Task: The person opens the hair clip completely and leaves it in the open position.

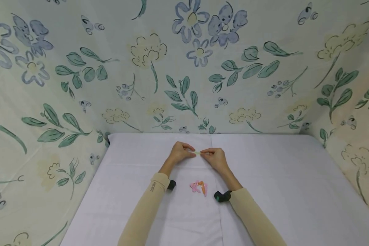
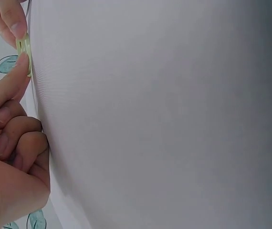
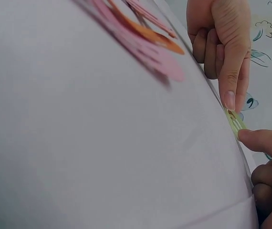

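A pale green snap hair clip [image 1: 197, 152] is held between both hands above the far part of the table. My left hand [image 1: 180, 152] pinches one end between thumb and forefinger, and its other fingers are curled in, as the left wrist view shows. The other end is pinched by my right hand [image 1: 215, 158]. Slots in the clip [image 3: 236, 122] show in the right wrist view; the fingertips cover its ends. Nearer my body, between the forearms, lies a small group of pink hair clips [image 1: 194, 186] with an orange hair clip [image 1: 202, 188] among them.
A white cloth covers the table [image 1: 110, 201], with fold lines across it. Behind and at the sides hangs a floral curtain [image 1: 184, 85]. Black wrist cameras [image 1: 222, 196] sit by the cuffs of both beige sleeves [image 1: 146, 208].
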`<action>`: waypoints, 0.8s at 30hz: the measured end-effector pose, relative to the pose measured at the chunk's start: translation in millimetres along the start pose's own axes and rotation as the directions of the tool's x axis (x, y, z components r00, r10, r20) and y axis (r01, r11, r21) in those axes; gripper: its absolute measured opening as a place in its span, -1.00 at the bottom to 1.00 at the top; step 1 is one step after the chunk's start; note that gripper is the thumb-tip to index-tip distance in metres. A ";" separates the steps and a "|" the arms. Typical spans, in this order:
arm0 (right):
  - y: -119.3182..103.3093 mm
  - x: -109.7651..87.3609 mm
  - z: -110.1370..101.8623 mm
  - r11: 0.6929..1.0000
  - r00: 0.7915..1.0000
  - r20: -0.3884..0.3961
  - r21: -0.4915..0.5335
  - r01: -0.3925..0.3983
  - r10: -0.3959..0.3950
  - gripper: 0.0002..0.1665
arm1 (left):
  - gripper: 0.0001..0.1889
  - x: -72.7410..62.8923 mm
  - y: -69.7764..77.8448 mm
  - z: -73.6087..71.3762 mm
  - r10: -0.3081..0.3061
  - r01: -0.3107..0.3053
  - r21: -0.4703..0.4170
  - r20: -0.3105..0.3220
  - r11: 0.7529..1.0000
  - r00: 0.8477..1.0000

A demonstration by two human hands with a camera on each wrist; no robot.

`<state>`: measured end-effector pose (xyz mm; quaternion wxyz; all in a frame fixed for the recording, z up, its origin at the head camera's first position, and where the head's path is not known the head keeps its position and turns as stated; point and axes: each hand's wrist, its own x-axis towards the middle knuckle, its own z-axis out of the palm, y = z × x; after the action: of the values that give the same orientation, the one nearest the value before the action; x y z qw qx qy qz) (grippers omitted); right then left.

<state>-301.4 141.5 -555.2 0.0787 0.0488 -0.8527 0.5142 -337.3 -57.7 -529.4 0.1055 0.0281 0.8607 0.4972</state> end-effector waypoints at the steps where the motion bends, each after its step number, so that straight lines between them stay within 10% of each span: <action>1: 0.0 0.0 -0.2 1.000 1.000 -0.001 0.002 -0.001 0.001 -0.90 | -0.77 0.2 -0.1 0.1 0.002 -0.002 0.001 -0.001 1.000 1.000; 15: 2.1 -1.4 -6.0 0.985 0.994 -0.002 0.134 -0.106 0.107 -0.80 | -0.75 -10.4 3.2 -10.0 -0.006 0.005 -0.018 -0.017 1.000 1.000; 24: -2.1 -26.1 -27.0 0.950 0.968 0.056 0.188 -0.250 0.244 -0.68 | -0.73 -41.8 11.0 -31.1 0.067 -0.065 -0.034 0.044 0.997 0.997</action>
<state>-273.1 164.4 -545.8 -0.0050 -0.0425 -0.7991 0.5996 -303.7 -85.0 -498.4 0.1089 0.0659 0.8484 0.5138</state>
